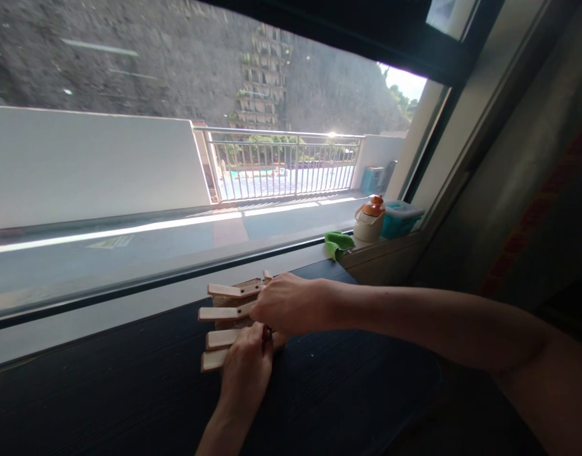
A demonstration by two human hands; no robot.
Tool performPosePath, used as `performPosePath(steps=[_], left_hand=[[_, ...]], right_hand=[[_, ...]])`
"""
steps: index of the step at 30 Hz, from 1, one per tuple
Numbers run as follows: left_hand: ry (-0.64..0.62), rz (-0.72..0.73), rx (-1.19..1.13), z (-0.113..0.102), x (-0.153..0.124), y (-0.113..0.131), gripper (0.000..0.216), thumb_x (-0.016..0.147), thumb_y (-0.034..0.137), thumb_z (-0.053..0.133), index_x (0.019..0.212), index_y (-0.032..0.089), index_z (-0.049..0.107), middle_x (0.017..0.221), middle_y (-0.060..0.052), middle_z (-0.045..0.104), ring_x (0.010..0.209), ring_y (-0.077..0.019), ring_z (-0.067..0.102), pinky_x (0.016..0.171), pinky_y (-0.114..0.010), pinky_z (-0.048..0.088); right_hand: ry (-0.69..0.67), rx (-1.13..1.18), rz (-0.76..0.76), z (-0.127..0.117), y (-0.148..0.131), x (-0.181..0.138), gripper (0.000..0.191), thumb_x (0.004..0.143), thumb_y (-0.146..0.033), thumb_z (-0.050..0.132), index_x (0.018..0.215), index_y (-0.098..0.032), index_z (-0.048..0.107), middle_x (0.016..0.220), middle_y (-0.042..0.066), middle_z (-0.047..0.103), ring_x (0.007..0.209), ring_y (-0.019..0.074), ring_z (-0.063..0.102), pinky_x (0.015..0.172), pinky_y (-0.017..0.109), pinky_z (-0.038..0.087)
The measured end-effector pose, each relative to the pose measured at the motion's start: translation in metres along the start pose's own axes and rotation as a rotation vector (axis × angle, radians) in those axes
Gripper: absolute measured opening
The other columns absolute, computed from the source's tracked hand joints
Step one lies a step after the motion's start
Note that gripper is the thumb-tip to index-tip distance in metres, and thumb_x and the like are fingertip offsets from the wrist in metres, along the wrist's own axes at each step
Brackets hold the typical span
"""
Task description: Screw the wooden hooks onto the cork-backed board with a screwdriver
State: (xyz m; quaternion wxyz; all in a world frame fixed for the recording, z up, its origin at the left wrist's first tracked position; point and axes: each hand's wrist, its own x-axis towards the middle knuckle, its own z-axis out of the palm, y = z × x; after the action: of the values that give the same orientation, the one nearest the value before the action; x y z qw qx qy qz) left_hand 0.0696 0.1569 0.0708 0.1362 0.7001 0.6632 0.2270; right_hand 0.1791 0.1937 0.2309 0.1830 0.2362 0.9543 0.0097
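A small wooden piece (227,313) made of several pale slats sticking out to the left rests on the dark table (105,392) near the window. My left hand (246,370) comes up from below and lies on its lower slats, fingers closed over them. My right hand (288,304) reaches in from the right and grips the upper part, fingers curled round it. Where the two hands meet, a small dark red thing (266,332) shows; I cannot make out what it is.
A pale window ledge (129,304) runs behind the table. At its right end lie a green cloth (339,244), a white bottle with an orange cap (369,218) and a teal box (399,218). A wall (532,190) closes the right side.
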Motion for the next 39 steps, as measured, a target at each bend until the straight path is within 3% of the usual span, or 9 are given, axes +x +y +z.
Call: performPosePath(steps=[4, 10, 16, 22, 31, 35, 39], left_hand=[[-0.005, -0.003, 0.006, 0.001, 0.000, 0.000, 0.015, 0.087, 0.013, 0.048, 0.093, 0.020, 0.060, 0.094, -0.006, 0.068, 0.090, -0.0210, 0.066, 0.076, -0.029, 0.044], [-0.013, -0.009, 0.012, 0.000, 0.000, 0.001, 0.014, 0.088, 0.016, 0.048, 0.094, 0.018, 0.060, 0.090, -0.007, 0.068, 0.087, -0.0222, 0.066, 0.074, -0.030, 0.044], [-0.022, -0.011, 0.012, -0.004, 0.001, 0.003, 0.015, 0.087, 0.015, 0.048, 0.096, 0.019, 0.060, 0.093, -0.006, 0.068, 0.088, -0.0212, 0.065, 0.075, -0.029, 0.044], [-0.028, -0.017, 0.012, -0.002, 0.001, 0.002, 0.012, 0.087, 0.015, 0.048, 0.091, 0.020, 0.059, 0.092, -0.006, 0.068, 0.088, -0.0206, 0.065, 0.075, -0.028, 0.044], [-0.021, -0.007, 0.012, -0.005, 0.002, 0.003, 0.013, 0.087, 0.016, 0.048, 0.091, 0.020, 0.060, 0.088, -0.005, 0.068, 0.085, -0.0205, 0.066, 0.073, -0.028, 0.044], [-0.024, 0.004, 0.009, -0.007, 0.001, 0.005, 0.018, 0.086, 0.015, 0.047, 0.099, 0.020, 0.059, 0.093, -0.006, 0.068, 0.088, -0.0206, 0.065, 0.076, -0.029, 0.044], [-0.029, 0.007, 0.014, -0.006, 0.001, 0.004, 0.018, 0.087, 0.016, 0.046, 0.100, 0.021, 0.059, 0.094, -0.006, 0.068, 0.087, -0.0206, 0.065, 0.075, -0.030, 0.044]], right_hand=[[0.014, -0.015, 0.020, 0.006, 0.003, 0.004, 0.018, 0.085, -0.011, 0.055, 0.095, -0.012, 0.070, 0.095, 0.012, 0.072, 0.092, 0.0225, 0.066, 0.067, 0.030, 0.045], [0.074, -0.022, 0.078, 0.015, 0.008, 0.004, 0.026, 0.092, -0.024, 0.048, 0.093, -0.012, 0.071, 0.097, 0.015, 0.071, 0.096, 0.0262, 0.065, 0.068, 0.033, 0.046], [0.081, -0.008, 0.029, 0.010, 0.007, 0.003, 0.018, 0.083, -0.017, 0.058, 0.097, -0.013, 0.069, 0.092, 0.011, 0.072, 0.086, 0.0245, 0.067, 0.060, 0.030, 0.046], [0.033, 0.012, 0.020, 0.008, 0.004, 0.006, 0.020, 0.085, -0.013, 0.056, 0.100, -0.011, 0.069, 0.098, 0.012, 0.072, 0.095, 0.0243, 0.066, 0.069, 0.031, 0.047], [0.066, 0.028, 0.115, 0.013, 0.008, 0.007, 0.024, 0.088, -0.025, 0.053, 0.099, -0.012, 0.070, 0.100, 0.014, 0.071, 0.096, 0.0283, 0.064, 0.069, 0.036, 0.049], [0.047, 0.039, 0.018, 0.010, 0.008, 0.007, 0.020, 0.082, -0.013, 0.059, 0.099, -0.011, 0.069, 0.098, 0.012, 0.072, 0.096, 0.0260, 0.065, 0.078, 0.036, 0.048], [0.050, 0.036, 0.014, 0.013, 0.009, 0.008, 0.020, 0.083, -0.007, 0.055, 0.099, -0.008, 0.068, 0.100, 0.014, 0.071, 0.096, 0.0249, 0.066, 0.081, 0.034, 0.047]])
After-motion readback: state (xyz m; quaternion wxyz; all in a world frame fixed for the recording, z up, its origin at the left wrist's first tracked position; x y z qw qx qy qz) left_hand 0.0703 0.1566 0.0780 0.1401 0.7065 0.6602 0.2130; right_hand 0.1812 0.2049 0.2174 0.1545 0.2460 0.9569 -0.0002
